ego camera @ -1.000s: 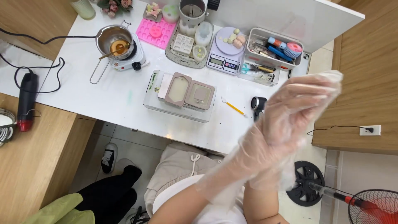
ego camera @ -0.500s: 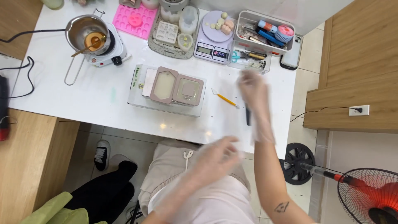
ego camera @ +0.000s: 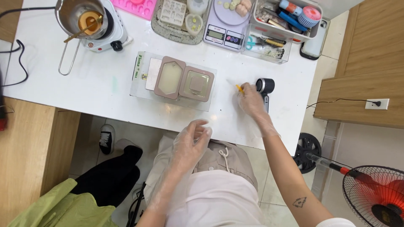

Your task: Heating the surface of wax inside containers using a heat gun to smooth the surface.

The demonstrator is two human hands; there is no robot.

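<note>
Both my hands wear thin clear plastic gloves. My right hand (ego camera: 251,101) rests on the white table (ego camera: 84,90), its fingertips on a small yellow stick (ego camera: 239,88). I cannot see whether the fingers grip the stick. A black hand-held device (ego camera: 265,86) lies just right of that hand. My left hand (ego camera: 191,141) hovers at the table's front edge with its fingers loosely curled and apart, holding nothing. Behind it, two beige silicone moulds (ego camera: 171,79) (ego camera: 197,84) sit side by side on a clear board (ego camera: 141,90).
A metal pot on an electric hot plate (ego camera: 84,19) stands at the back left, with a black cable (ego camera: 17,63) beside it. A pink mould (ego camera: 134,6), a digital scale (ego camera: 225,25), a tool organiser (ego camera: 286,21) and a phone (ego camera: 313,42) line the back. A red fan (ego camera: 374,197) stands on the floor.
My right hand dropped from being raised in front of the camera down to the table beside the yellow stick. My left hand came away from it and moved to the table's front edge.
</note>
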